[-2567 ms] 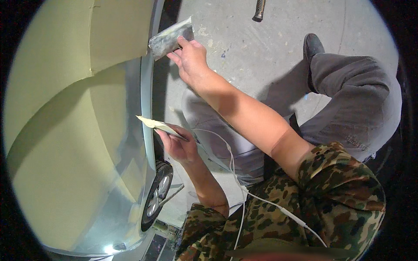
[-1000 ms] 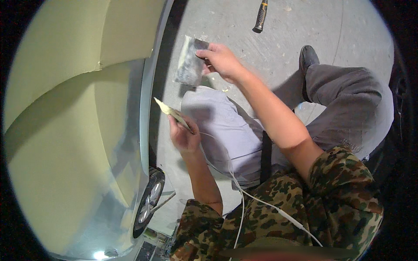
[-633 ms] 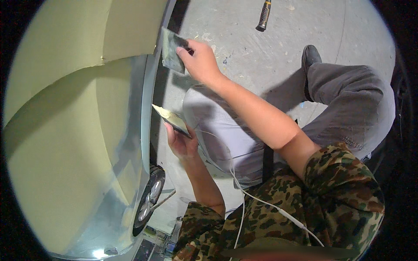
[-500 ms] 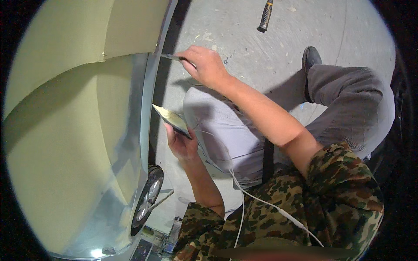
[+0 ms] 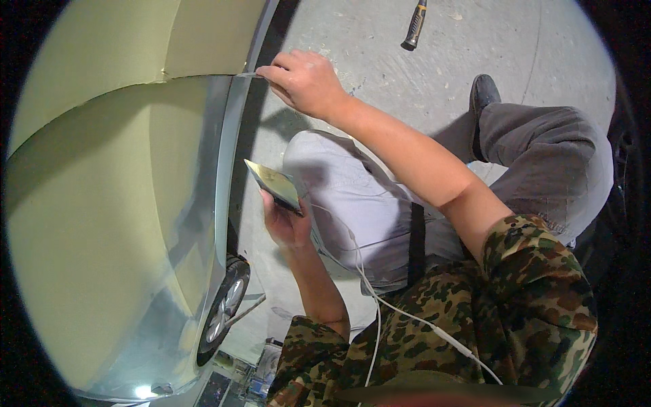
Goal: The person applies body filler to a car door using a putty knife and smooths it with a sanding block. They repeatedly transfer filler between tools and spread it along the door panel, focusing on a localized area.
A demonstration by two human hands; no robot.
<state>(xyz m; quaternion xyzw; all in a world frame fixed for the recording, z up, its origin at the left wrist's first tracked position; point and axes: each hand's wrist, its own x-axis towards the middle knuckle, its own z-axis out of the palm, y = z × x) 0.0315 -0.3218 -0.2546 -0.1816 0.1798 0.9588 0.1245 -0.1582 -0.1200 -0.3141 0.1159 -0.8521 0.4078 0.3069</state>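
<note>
On the left, the car body (image 5: pixel 115 224) fills the view: pale yellow-green panels with a bare silvery strip along their right edge, and a seam (image 5: pixel 196 76) running across between the upper and lower panel. A wheel (image 5: pixel 224 315) shows low down beside the silvery strip.

The seam is what matters here. It meets the panel edge just where a thin blade (image 5: pixel 247 74) touches it. The blade lies almost flat and seen edge-on, its long axis running left to right in line with the seam, with its tip toward the car and its back in the right hand (image 5: pixel 305 83). That hand is closed in a pinch around the blade, arm stretched out up and to the left, and it is by far the nearer hand to the seam.

The left hand (image 5: pixel 288 220) sits lower, well apart from the seam and near the person's pale knee. It is closed around a flat board (image 5: pixel 274 183), tilted, with a yellowish smear on its face. The board lies below and slightly right of the blade, between the car edge and the knee.

Further right, a hammer-like tool (image 5: pixel 415 26) lies on the concrete floor (image 5: pixel 515 47), away from both hands.
</note>
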